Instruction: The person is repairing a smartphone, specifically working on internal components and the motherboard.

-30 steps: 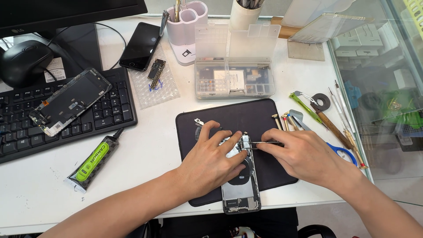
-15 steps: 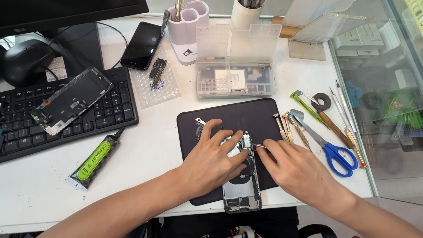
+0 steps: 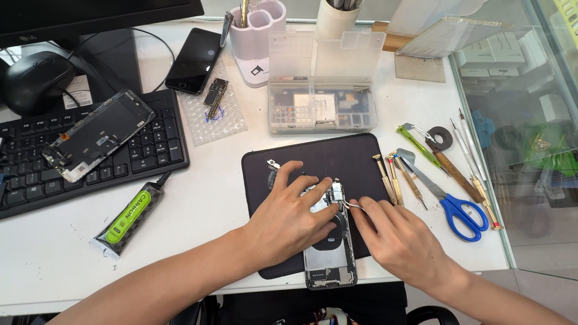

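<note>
On a dark mat, the left hand presses flat on an opened phone; beside it, the right hand pinches tweezers.

Bare forearms, no sleeves, ringless.

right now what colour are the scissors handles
Blue, on the scissors right of the black mat; head view shows it.
</note>
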